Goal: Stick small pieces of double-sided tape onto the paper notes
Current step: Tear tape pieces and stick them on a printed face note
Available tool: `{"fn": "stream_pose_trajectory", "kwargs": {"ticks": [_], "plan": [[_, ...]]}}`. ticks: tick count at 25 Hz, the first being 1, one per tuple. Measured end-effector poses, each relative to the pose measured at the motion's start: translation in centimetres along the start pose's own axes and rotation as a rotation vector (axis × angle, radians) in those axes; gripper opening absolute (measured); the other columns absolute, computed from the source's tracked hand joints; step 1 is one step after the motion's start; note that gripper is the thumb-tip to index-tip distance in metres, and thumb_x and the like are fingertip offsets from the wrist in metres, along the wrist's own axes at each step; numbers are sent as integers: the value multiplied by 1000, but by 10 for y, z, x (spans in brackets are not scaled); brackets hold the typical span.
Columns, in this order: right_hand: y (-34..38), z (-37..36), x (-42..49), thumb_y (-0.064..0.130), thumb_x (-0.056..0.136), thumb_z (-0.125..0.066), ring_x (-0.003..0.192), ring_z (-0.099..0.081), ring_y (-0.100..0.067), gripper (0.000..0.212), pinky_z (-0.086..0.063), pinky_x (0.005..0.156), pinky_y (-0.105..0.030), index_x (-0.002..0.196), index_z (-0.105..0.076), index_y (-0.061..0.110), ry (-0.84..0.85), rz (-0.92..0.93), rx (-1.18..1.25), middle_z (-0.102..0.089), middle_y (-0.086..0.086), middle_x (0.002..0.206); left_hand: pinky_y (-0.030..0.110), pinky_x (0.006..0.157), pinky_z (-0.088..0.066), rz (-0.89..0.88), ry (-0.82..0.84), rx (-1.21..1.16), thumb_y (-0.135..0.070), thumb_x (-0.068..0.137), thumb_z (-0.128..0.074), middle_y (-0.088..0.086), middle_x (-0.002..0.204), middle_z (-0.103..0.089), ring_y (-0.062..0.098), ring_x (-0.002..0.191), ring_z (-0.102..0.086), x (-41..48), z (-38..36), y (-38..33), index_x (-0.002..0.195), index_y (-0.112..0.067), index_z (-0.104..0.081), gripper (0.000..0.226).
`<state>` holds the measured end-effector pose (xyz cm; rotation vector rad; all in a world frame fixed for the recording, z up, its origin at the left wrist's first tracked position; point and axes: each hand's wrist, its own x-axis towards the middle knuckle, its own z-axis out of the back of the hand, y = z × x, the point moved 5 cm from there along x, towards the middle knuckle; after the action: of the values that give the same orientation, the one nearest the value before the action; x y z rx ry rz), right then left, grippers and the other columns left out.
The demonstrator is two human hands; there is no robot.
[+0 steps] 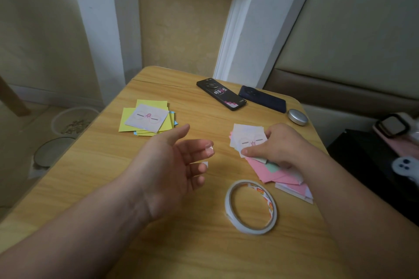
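Observation:
My left hand (174,163) hovers palm-up over the table's middle, fingers relaxed, with small white tape pieces (209,151) stuck on two fingertips. My right hand (278,145) pinches the top white cartoon note (247,139) at the right pile's near edge. That right pile (272,175) holds pink, green and white notes. A second pile of yellow notes (129,122) with a white cartoon note (147,118) on top lies at the left. The white roll of double-sided tape (250,207) lies flat near my right forearm.
Two dark phones (221,94) (263,98) and a round silver case (297,116) lie at the wooden table's far right. Bowls (72,121) stand on the floor to the left. A dark surface with a watch (390,129) is off the right edge.

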<state>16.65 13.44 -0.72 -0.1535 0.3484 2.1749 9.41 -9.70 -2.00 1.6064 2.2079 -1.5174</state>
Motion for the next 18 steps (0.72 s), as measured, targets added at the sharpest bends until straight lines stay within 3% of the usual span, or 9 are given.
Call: {"fn": "stream_pose_trajectory", "kwargs": {"ticks": [4, 8, 13, 15, 18], "plan": [[2, 0, -1, 59, 61, -85, 116, -56, -24, 89, -53, 87, -38, 136, -54, 24, -60, 34, 41, -59, -1, 133, 29, 57, -42, -45, -15, 46, -42, 95, -52, 5, 77, -67, 15, 53, -53, -1, 4, -8, 98, -7, -71, 40], [2, -3, -4, 50, 67, -86, 119, -55, -21, 79, -51, 97, -40, 135, -55, 24, -112, 63, 134, -58, 0, 135, 30, 59, -40, -37, -25, 71, -39, 94, -54, 4, 76, -66, 15, 55, -51, -3, 3, -5, 95, -7, -71, 36], [4, 0, -6, 41, 65, -89, 117, -55, -22, 81, -45, 81, -31, 132, -49, 22, -140, 30, 134, -58, -1, 132, 29, 59, -39, -26, -17, 96, -35, 94, -56, 4, 77, -65, 15, 57, -49, -5, -1, 0, 94, -7, -71, 32], [2, -1, -7, 35, 73, -84, 109, -57, -22, 61, -44, 75, -31, 123, -53, 19, -133, 27, 159, -61, -2, 126, 28, 58, -39, -39, -11, 106, -31, 92, -58, 3, 78, -65, 14, 57, -50, -5, 0, 0, 94, -8, -71, 27], [-3, -3, -20, 28, 91, -67, 90, -60, -14, 17, -47, 64, -30, 104, -62, 19, -137, 27, 328, -68, -1, 114, 26, 54, -44, -100, -42, 137, -12, 88, -67, 5, 82, -68, 13, 55, -54, -3, 2, 2, 96, -5, -73, 13]]}}
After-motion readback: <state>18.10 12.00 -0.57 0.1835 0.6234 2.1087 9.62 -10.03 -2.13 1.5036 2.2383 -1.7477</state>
